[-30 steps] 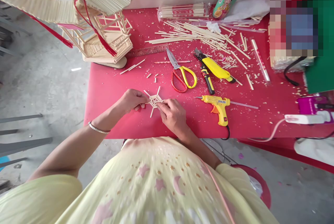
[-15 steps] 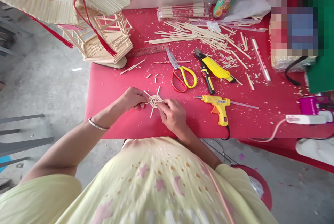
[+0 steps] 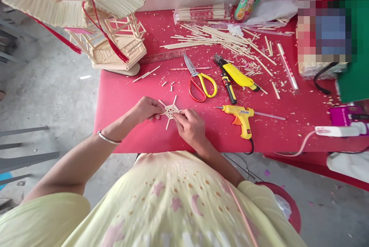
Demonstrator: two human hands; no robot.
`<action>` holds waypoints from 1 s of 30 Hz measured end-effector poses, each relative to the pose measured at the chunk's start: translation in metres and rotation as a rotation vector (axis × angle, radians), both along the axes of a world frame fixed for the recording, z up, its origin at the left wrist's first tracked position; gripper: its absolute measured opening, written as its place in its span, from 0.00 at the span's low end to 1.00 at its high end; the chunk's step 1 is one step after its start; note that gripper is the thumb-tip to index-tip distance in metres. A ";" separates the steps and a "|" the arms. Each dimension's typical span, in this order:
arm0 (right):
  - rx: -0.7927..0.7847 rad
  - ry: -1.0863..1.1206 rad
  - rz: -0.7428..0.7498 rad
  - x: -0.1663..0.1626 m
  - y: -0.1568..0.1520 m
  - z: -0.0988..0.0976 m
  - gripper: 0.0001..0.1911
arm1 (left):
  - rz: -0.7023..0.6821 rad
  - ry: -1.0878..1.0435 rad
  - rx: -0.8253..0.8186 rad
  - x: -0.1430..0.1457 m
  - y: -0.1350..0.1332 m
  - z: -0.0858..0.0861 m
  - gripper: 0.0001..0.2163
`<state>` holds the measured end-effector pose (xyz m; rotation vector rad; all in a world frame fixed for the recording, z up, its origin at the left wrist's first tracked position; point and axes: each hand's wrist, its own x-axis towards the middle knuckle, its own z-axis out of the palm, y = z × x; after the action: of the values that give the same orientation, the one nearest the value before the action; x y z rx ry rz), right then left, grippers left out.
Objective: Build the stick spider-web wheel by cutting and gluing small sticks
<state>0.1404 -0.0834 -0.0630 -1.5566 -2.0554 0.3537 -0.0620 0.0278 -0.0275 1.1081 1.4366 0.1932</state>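
Between my hands, just over the red table (image 3: 138,139), is a small web-shaped frame of wooden sticks (image 3: 172,111), with spokes sticking out around nested rings. My left hand (image 3: 149,108) pinches the frame's left side, thumb and forefinger closed on a stick end. On the opposite side my right hand (image 3: 190,124) is closed on the frame's right edge, its fingertips covering part of it. A few short stick pieces (image 3: 172,86) lie beyond the frame. Scissors (image 3: 198,80) with red and yellow handles rest beyond my right hand.
A stick-built pavilion (image 3: 118,55) stands at the back left. To the right lie a yellow glue gun (image 3: 240,115), a yellow utility knife (image 3: 239,75) and pliers (image 3: 230,89). Loose sticks (image 3: 213,35), a ruler (image 3: 164,55) and a pencil (image 3: 181,69) lie farther back.
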 end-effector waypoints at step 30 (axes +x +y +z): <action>-0.251 -0.509 -0.471 0.035 0.112 0.048 0.29 | 0.513 -0.911 0.080 -0.002 -0.005 0.029 0.08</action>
<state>0.1754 0.0282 -0.0149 -2.4165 -1.9487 0.0343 -0.0641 0.0231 0.0015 0.5449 0.8427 0.9901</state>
